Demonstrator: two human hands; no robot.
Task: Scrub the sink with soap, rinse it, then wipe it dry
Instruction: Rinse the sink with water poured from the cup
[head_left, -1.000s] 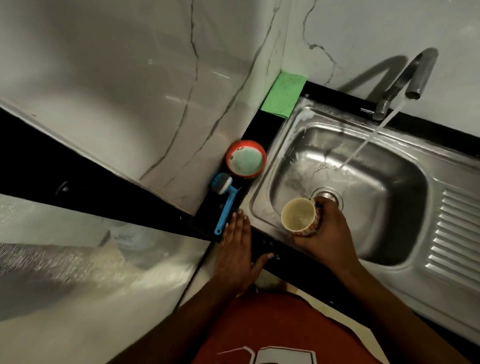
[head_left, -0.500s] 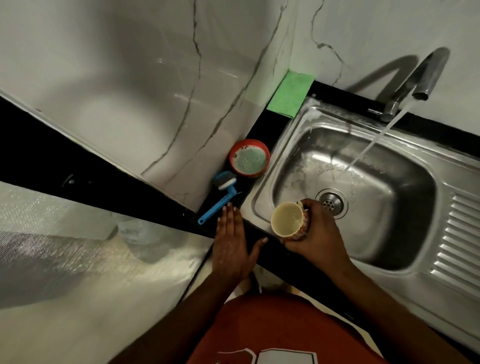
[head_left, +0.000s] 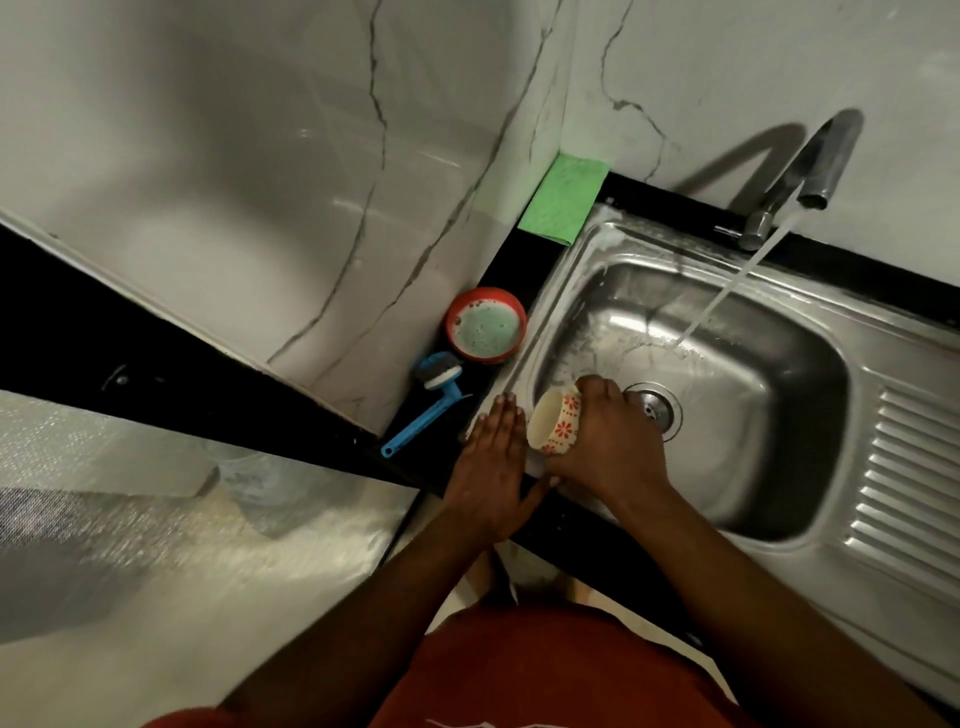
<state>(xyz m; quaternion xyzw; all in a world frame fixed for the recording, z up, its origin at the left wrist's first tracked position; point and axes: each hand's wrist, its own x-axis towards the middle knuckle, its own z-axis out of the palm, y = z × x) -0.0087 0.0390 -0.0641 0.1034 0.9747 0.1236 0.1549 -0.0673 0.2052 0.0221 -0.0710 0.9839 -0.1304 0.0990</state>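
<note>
The steel sink (head_left: 753, 452) lies under and beyond the right hand (head_left: 608, 441), its basin wet and streaked with pale foam on the far-left wall. That hand reaches over the near-left part of the basin with its fingers curled round a cream cup (head_left: 556, 428) with red flower prints. The cup is tipped on its side, its mouth turned toward the left hand (head_left: 493, 478). The drain (head_left: 657, 408) sits just past the right hand's knuckles. Farther out on that side, a stream of water (head_left: 727, 291) falls from the tap (head_left: 826, 161) into the basin's far part, well apart from the cup. The ribbed drainboard (head_left: 914, 467) lies well to the right hand's outer side. The left hand lies flat just beside the cup, fingers straight and together on the sink's near-left corner, the thumb spread toward the right hand; it holds nothing. Just beyond its fingertips, on the black counter (head_left: 511, 260), lies a blue brush (head_left: 431, 400), head pointing away. Past that stands a red dish of green soap (head_left: 488, 325). Farther still a green cloth (head_left: 563, 200) lies in the corner against the marble wall (head_left: 260, 156).
</note>
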